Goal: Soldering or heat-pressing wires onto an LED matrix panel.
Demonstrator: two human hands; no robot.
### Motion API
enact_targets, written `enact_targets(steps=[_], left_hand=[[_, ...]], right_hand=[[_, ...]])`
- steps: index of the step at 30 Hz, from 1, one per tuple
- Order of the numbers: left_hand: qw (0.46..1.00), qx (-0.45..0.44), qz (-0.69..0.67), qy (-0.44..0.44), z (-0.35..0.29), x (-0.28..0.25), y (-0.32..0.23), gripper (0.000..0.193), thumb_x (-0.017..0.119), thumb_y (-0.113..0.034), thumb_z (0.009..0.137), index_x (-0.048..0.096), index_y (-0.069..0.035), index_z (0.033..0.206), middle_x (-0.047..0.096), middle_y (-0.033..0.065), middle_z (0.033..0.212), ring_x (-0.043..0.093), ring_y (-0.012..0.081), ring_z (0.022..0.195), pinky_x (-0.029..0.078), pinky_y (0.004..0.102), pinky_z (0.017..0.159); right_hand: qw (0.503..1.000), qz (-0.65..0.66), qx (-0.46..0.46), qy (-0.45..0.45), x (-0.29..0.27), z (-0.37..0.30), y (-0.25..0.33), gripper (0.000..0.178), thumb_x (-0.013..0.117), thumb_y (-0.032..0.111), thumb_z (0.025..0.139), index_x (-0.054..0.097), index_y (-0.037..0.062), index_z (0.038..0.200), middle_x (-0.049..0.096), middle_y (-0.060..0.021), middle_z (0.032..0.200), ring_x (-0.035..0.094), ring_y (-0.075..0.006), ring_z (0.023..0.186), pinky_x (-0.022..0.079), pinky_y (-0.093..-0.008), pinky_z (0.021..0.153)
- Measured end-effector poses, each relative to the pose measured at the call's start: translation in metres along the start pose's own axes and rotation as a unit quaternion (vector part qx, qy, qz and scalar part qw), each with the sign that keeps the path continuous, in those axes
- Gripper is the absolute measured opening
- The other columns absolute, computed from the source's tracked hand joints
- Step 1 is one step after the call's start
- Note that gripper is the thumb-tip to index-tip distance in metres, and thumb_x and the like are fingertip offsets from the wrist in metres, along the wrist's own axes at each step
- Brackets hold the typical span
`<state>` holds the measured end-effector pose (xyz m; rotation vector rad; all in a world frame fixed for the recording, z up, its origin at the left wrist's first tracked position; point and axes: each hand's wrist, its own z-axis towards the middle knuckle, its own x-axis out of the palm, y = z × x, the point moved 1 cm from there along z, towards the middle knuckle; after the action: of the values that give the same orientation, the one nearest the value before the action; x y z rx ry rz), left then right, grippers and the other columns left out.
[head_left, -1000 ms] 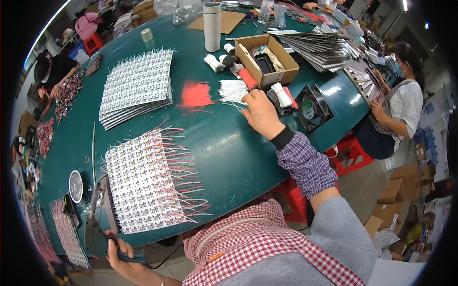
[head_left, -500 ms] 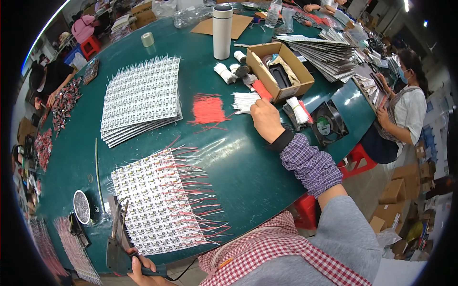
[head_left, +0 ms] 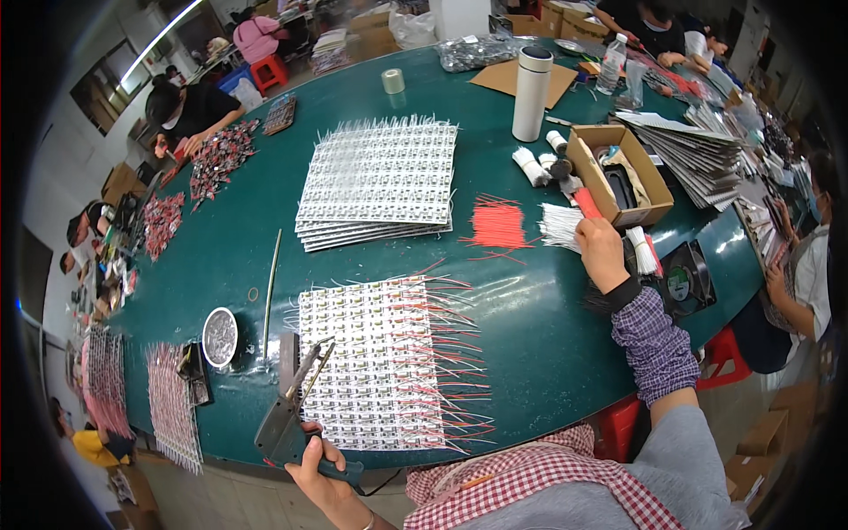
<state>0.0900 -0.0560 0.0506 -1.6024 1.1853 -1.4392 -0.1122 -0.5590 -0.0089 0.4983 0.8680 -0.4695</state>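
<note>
- My right hand (head_left: 602,254) had stayed out by the table's right edge over the last second, but the fingers had curled down onto the bundle of white wires (head_left: 560,226) — closed over its near end, where before they only hovered beside it. How many strands they pinched, I could not tell.
- The loose red wires (head_left: 497,223) lay just left of that bundle, untouched, with the open cardboard box (head_left: 620,173) just beyond my knuckles.
- My left hand (head_left: 320,466) had come up at the table's near edge, fist wrapped tight round the soldering iron (head_left: 296,411) handle — its tip now rested over the left edge of the wired LED board (head_left: 375,364), nearer than a moment earlier.
- I judged that to mean white leads came next for that board, the iron already waiting.
</note>
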Motion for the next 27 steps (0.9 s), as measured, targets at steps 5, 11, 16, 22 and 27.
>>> enact_targets(steps=[5, 11, 16, 22, 27], left_hand=[[1.0, -0.006, 0.004, 0.02, -0.004, -0.014, 0.002, 0.031, 0.069, 0.001, 0.087, 0.059, 0.009, 0.115, 0.063, 0.0152, 0.098, 0.054, 0.0142, 0.056, 0.043, 0.0263, 0.04], [0.999, -0.008, 0.015, 0.032, -0.013, -0.007, -0.006, 0.029, 0.067, -0.001, 0.09, 0.059, 0.008, 0.117, 0.064, 0.0132, 0.099, 0.055, 0.0118, 0.058, 0.044, 0.0245, 0.041], [0.996, -0.024, 0.0, 0.091, -0.009, -0.016, -0.015, 0.033, 0.064, -0.003, 0.095, 0.055, 0.007, 0.125, 0.065, 0.0123, 0.109, 0.057, 0.0087, 0.064, 0.046, 0.0219, 0.043], [0.994, -0.009, -0.001, 0.108, -0.001, -0.012, -0.009, 0.031, 0.063, -0.003, 0.098, 0.055, 0.006, 0.127, 0.064, 0.0109, 0.105, 0.058, 0.0096, 0.064, 0.05, 0.0225, 0.044], [0.996, -0.019, 0.009, 0.089, -0.025, 0.006, -0.003, 0.031, 0.062, -0.003, 0.097, 0.056, 0.006, 0.126, 0.064, 0.0122, 0.112, 0.055, 0.0091, 0.063, 0.046, 0.0219, 0.043]], right_hand=[[0.999, 0.014, 0.018, 0.023, -0.001, -0.003, -0.001, 0.011, 0.067, -0.002, 0.083, 0.063, 0.0022, 0.093, 0.062, -0.0171, 0.088, 0.063, -0.0388, 0.091, 0.051, -0.0481, 0.078], [0.999, 0.014, -0.029, 0.002, -0.004, -0.004, -0.001, 0.018, 0.059, -0.007, 0.079, 0.063, 0.0034, 0.094, 0.062, -0.0181, 0.089, 0.065, -0.0394, 0.091, 0.052, -0.0477, 0.077], [0.999, 0.008, -0.035, 0.018, -0.01, -0.001, 0.001, 0.012, 0.058, -0.005, 0.081, 0.064, 0.0023, 0.089, 0.063, -0.016, 0.09, 0.067, -0.0368, 0.09, 0.055, -0.045, 0.078], [0.99, 0.006, -0.113, 0.088, -0.043, 0.008, 0.017, 0.007, 0.061, -0.001, 0.082, 0.065, 0.0018, 0.087, 0.063, -0.0148, 0.088, 0.068, -0.034, 0.088, 0.057, -0.0425, 0.077], [0.956, -0.041, -0.264, 0.122, -0.041, 0.017, 0.032, 0.002, 0.068, 0.007, 0.078, 0.067, 0.0052, 0.079, 0.066, -0.0136, 0.081, 0.071, -0.0304, 0.083, 0.057, -0.039, 0.07]])
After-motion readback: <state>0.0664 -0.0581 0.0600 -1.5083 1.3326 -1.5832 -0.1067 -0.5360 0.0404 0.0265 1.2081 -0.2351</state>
